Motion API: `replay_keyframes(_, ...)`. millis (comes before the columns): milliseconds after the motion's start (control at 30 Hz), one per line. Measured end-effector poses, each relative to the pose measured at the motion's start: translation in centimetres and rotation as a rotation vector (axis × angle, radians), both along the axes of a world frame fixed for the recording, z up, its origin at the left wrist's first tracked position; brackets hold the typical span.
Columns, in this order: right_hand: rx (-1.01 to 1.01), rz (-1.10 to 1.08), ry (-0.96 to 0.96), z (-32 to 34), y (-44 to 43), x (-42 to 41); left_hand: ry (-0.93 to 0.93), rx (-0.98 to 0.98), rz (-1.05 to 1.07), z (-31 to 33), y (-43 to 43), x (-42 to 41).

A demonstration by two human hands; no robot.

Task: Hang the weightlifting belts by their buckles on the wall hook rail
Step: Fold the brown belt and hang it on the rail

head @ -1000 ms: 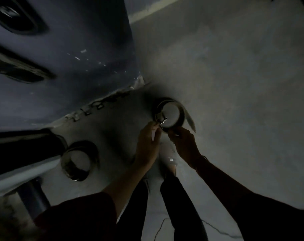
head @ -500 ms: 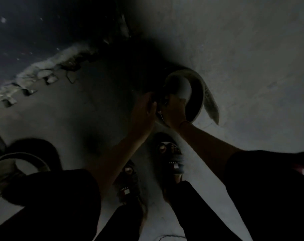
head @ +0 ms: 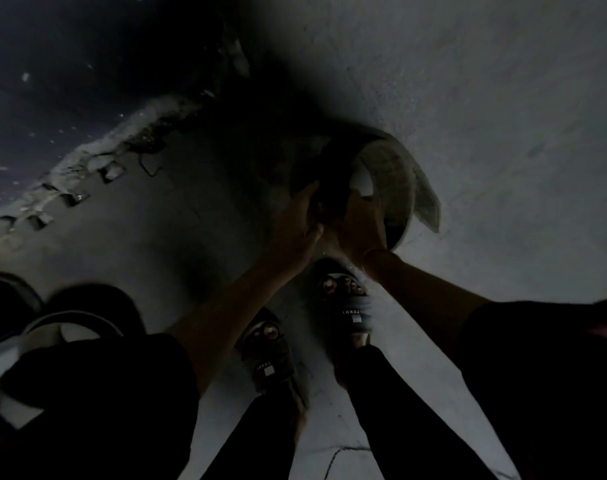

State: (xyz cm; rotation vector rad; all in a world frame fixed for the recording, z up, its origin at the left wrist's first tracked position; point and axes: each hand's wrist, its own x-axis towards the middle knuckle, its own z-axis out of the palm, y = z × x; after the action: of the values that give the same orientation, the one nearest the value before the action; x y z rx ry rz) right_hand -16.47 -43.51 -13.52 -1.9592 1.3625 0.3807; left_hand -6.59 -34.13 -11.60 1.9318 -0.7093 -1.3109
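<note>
The scene is very dark. A coiled weightlifting belt (head: 395, 181) with a pale inner face stands on edge on the grey concrete floor, its loose end trailing right. My left hand (head: 298, 220) and my right hand (head: 361, 223) both grip its near side, close together, where the buckle sits hidden under them. A second coiled belt (head: 70, 327) lies on the floor at the lower left, partly behind my dark sleeve. No hook rail is in view.
My feet in dark slides (head: 347, 306) stand just below the held belt. A dark blue wall (head: 70, 81) with chipped plaster along its base (head: 97, 168) runs across the upper left. A crack marks the floor (head: 333, 459) at the bottom.
The view has dropped toward the floor and closed in on the belt. Both hands went from touching the buckle to gripping the coil's near side; the buckle is now hidden.
</note>
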Motion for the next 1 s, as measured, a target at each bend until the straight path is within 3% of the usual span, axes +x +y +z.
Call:
replay_keyframes(167, 0.040, -0.032, -0.025, 10.1, -0.1, -2.8, 0.156, 0.016, -0.138, 8.5, -0.5, -0.6)
replay_keyframes(267, -0.028, -0.086, 0.009, 16.7, 0.4, -3.3, 0.071, -0.092, -0.196, 15.0, -1.1, -1.5)
replay_keyframes(367, -0.019, -0.271, -0.076, 23.0, 1.8, -3.5, -0.020, -0.148, -0.172, 19.8, -1.2, -2.9)
replay_keyframes(433, -0.073, -0.163, -0.045, 26.7, 2.6, -3.6, -0.102, -0.134, -0.146, 22.4, -1.0, -3.3)
replay_keyframes(533, -0.308, 0.081, 0.099, 31.4, 3.4, -3.9, -0.124, -0.172, -0.111, 28.2, -0.7, -3.1)
replay_keyframes(633, -0.396, 0.234, 0.102, 37.2, 4.7, -3.9, -0.396, -0.398, -0.259, 35.3, -0.6, -1.7)
replay_keyframes(700, -0.401, 0.270, -0.039, 41.7, 5.7, -4.0, -0.597, -0.424, -0.450, 40.7, -0.7, -0.7)
replay_keyframes(833, -0.381, 0.236, -0.178, 51.6, 6.4, -4.4, -0.851, -0.315, -0.843, 51.3, -0.6, 0.9)
replay_keyframes(1000, -0.397, 0.322, -0.366, 60.7, 6.3, -4.8, -1.023, -0.055, -0.829, 62.6, 0.7, -0.7)
